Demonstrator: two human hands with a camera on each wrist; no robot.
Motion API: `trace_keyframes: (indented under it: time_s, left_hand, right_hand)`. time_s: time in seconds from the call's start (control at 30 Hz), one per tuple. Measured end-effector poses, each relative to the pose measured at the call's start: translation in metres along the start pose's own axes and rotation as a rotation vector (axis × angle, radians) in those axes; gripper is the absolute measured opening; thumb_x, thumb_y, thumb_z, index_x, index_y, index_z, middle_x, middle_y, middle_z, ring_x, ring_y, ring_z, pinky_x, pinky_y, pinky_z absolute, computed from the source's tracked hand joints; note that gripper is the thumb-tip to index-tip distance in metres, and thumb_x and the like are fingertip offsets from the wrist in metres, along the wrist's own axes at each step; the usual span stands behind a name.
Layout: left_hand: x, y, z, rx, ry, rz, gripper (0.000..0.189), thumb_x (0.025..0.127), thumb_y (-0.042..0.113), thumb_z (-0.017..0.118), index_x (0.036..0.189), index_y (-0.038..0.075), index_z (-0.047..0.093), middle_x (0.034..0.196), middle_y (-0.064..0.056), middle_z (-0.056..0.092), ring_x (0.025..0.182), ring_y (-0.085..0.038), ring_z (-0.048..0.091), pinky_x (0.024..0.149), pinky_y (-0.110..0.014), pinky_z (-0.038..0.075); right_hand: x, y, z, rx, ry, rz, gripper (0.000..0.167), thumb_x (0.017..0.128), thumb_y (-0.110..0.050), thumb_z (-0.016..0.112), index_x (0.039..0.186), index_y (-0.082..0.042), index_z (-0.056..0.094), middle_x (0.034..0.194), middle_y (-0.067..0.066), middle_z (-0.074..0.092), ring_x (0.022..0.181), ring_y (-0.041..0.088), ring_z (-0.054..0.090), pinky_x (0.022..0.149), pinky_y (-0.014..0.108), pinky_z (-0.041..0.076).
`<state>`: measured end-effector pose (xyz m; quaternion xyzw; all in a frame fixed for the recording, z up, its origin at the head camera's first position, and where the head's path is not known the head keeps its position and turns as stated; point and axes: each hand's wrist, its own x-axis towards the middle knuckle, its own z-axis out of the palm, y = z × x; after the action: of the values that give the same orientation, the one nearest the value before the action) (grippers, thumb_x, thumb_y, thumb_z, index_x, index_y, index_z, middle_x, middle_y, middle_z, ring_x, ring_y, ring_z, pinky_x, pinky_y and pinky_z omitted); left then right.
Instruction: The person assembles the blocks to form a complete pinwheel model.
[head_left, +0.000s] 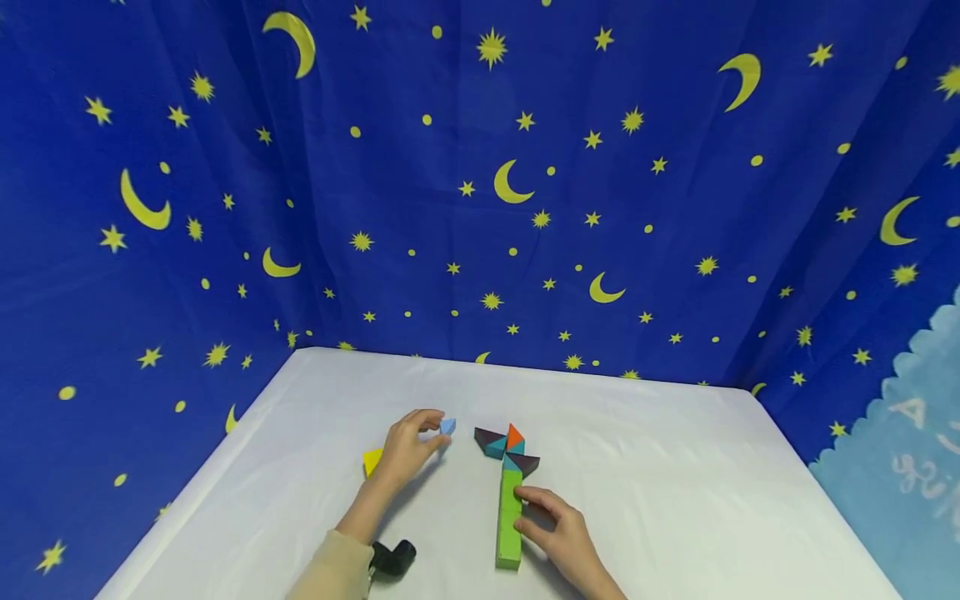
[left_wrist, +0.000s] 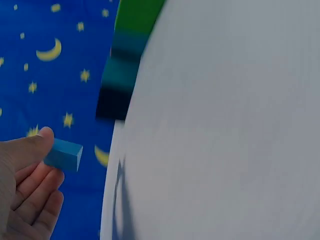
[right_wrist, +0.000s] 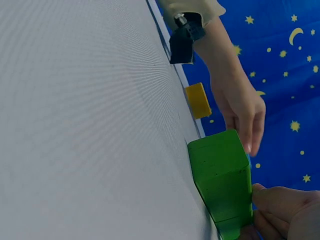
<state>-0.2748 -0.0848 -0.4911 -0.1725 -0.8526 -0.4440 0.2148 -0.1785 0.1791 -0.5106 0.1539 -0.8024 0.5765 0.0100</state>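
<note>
Cream sleeve, left hand pinching blue block, right hand spread against green row, tabletop running to its right edge

Yellow angular block: left of green block row, partly behind your left hand.
Dark block: beyond, blurred in left-wrist view.

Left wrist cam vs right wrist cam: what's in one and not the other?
Only left wrist: the teal and dark pieces at the end of the green row. The light blue block is plain only here; I can't make it out for sure in the right wrist view.

Only right wrist: the yellow block, the right hand at the green row, the beige sleeve and the black device on the left wrist.

Both: left hand, green row, white tabletop, star-and-moon backdrop.
</note>
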Motion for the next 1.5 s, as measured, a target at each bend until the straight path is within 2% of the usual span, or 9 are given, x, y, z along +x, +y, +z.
trace_keyframes:
  time_s: [0.37, 0.57, 0.67, 0.87, 0.93, 1.0, 1.1, 1.3, 1.5]
  left_hand:
    - [0.003, -0.031, -0.038, 0.068, -0.042, -0.144, 0.034, 0.077, 0.006, 0.077, 0.107, -0.003, 0.066, 0.094, -0.011, 0.067, 0.086, -0.027, 0.065, 0.079, -0.042, 0.054]
    - [0.000, -0.039, -0.044, 0.106, -0.087, -0.196, 0.034, 0.079, 0.007, 0.076, 0.109, -0.002, 0.065, 0.095, -0.012, 0.067, 0.087, -0.027, 0.064, 0.079, -0.042, 0.053]
    - [0.000, -0.039, -0.042, 0.127, -0.081, -0.179, 0.038, 0.079, 0.009, 0.076, 0.113, -0.003, 0.064, 0.101, -0.014, 0.065, 0.092, -0.029, 0.063, 0.081, -0.044, 0.052]
    - [0.007, -0.020, -0.031, 0.161, -0.008, -0.025, 0.049, 0.077, 0.011, 0.078, 0.121, -0.002, 0.060, 0.114, -0.017, 0.062, 0.106, -0.034, 0.058, 0.091, -0.047, 0.048]
    - [0.011, -0.010, -0.024, 0.133, -0.017, 0.028, 0.049, 0.077, 0.010, 0.079, 0.120, -0.002, 0.061, 0.115, -0.016, 0.062, 0.107, -0.033, 0.058, 0.093, -0.046, 0.047]
    - [0.014, -0.001, -0.015, 0.093, -0.064, 0.065, 0.048, 0.077, 0.011, 0.078, 0.121, -0.001, 0.061, 0.116, -0.015, 0.062, 0.108, -0.032, 0.058, 0.093, -0.046, 0.047]
    - [0.018, 0.007, -0.001, -0.002, -0.166, 0.067, 0.046, 0.080, 0.010, 0.075, 0.123, 0.001, 0.060, 0.118, -0.012, 0.062, 0.110, -0.030, 0.057, 0.093, -0.045, 0.047]
    - [0.021, 0.002, 0.021, -0.162, -0.285, -0.035, 0.042, 0.084, 0.006, 0.071, 0.123, 0.001, 0.060, 0.118, -0.013, 0.062, 0.108, -0.031, 0.059, 0.093, -0.042, 0.049]
    - [0.029, -0.007, 0.038, -0.254, -0.401, -0.005, 0.041, 0.085, 0.004, 0.068, 0.124, -0.004, 0.057, 0.119, -0.016, 0.061, 0.110, -0.032, 0.057, 0.095, -0.042, 0.047]
  right_hand:
    - [0.000, 0.000, 0.001, -0.003, 0.009, 0.027, 0.043, 0.081, -0.020, 0.075, 0.120, -0.006, 0.062, 0.122, 0.008, 0.060, 0.115, 0.025, 0.055, 0.097, 0.028, 0.045]
    - [0.000, 0.000, 0.002, 0.001, 0.010, 0.026, 0.043, 0.081, -0.019, 0.075, 0.119, -0.006, 0.062, 0.121, 0.008, 0.060, 0.115, 0.026, 0.055, 0.097, 0.029, 0.045]
    - [-0.001, 0.001, 0.001, -0.006, 0.013, 0.024, 0.042, 0.081, -0.020, 0.075, 0.119, -0.006, 0.062, 0.121, 0.008, 0.060, 0.115, 0.026, 0.055, 0.097, 0.029, 0.045]
    - [-0.001, 0.001, 0.001, -0.003, 0.011, 0.021, 0.042, 0.081, -0.020, 0.075, 0.119, -0.006, 0.062, 0.121, 0.008, 0.060, 0.115, 0.026, 0.055, 0.097, 0.028, 0.045]
    - [-0.001, 0.002, 0.001, 0.005, 0.010, 0.019, 0.042, 0.081, -0.020, 0.075, 0.119, -0.007, 0.063, 0.121, 0.008, 0.061, 0.115, 0.025, 0.055, 0.097, 0.028, 0.045]
    - [0.000, 0.002, 0.001, 0.012, 0.011, 0.015, 0.042, 0.081, -0.019, 0.075, 0.119, -0.007, 0.062, 0.121, 0.007, 0.061, 0.115, 0.025, 0.055, 0.097, 0.028, 0.045]
    - [0.001, 0.002, -0.001, 0.027, 0.012, 0.010, 0.043, 0.081, -0.019, 0.075, 0.120, -0.007, 0.062, 0.122, 0.007, 0.060, 0.116, 0.025, 0.054, 0.098, 0.030, 0.044]
    - [0.000, 0.002, 0.001, 0.041, -0.014, 0.025, 0.043, 0.083, -0.020, 0.073, 0.122, -0.007, 0.061, 0.125, 0.008, 0.058, 0.117, 0.025, 0.053, 0.098, 0.031, 0.044]
    - [-0.002, -0.009, -0.001, 0.030, -0.028, 0.023, 0.041, 0.085, -0.014, 0.071, 0.122, -0.001, 0.059, 0.124, 0.013, 0.058, 0.117, 0.030, 0.053, 0.097, 0.036, 0.045]
